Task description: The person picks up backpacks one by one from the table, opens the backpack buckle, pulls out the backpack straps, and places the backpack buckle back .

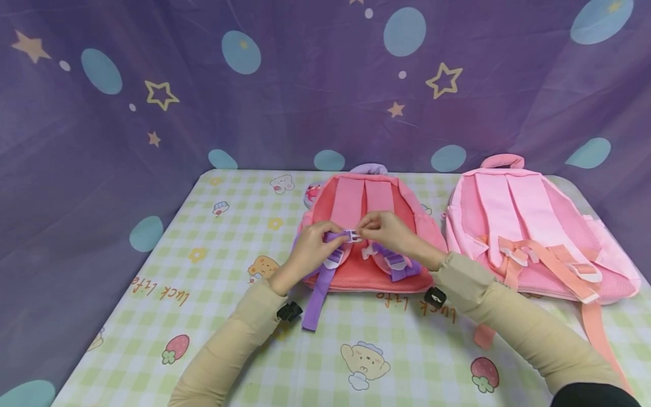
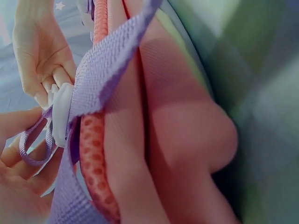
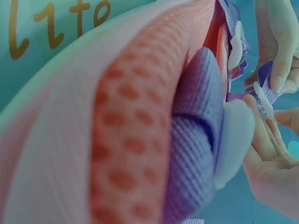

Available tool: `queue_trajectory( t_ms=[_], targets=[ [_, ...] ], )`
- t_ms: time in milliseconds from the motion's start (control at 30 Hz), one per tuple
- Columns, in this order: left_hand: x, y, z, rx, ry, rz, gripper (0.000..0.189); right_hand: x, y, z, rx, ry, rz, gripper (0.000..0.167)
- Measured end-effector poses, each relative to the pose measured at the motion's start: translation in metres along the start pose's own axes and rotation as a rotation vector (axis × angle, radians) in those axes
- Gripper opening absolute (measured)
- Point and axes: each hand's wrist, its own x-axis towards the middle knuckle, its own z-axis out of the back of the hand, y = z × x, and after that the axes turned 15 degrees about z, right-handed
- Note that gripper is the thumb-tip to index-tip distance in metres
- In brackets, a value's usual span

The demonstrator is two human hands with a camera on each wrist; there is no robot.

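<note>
A small coral-pink backpack (image 1: 347,195) lies on the table with its shoulder straps facing up. My left hand (image 1: 309,247) pinches a purple webbing strap (image 1: 335,236) between thumb and fingers, right beside a white plastic buckle (image 1: 354,237). From the other side, my right hand (image 1: 387,230) pinches the buckle's far end with thumb and fingertips. A second white buckle piece (image 1: 368,252) hangs just below the right hand. In the left wrist view the strap forms a loop (image 2: 36,151) behind the buckle. The right wrist view shows both hands meeting at the buckle (image 3: 263,99).
To the right lies a larger light-pink backpack (image 1: 513,220) with orange straps (image 1: 554,265), one trailing toward the front. A loose purple strap end (image 1: 316,302) hangs over the table's checkered cloth (image 1: 229,339). Behind stands a purple curtain (image 1: 315,102).
</note>
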Motion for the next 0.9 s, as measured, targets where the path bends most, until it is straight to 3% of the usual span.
queue_trajectory(
  t_ms=[600, 900],
  targets=[
    [-0.0017, 0.0025, 0.0028, -0.033, 0.027, -0.003, 0.006, -0.0010, -0.0001, -0.0037, 0.021, -0.061, -0.045, 0.013],
    [-0.0021, 0.0042, 0.0026, -0.030, 0.029, -0.026, 0.005, -0.0022, 0.0028, -0.0047, -0.026, -0.085, -0.069, 0.010]
  ],
)
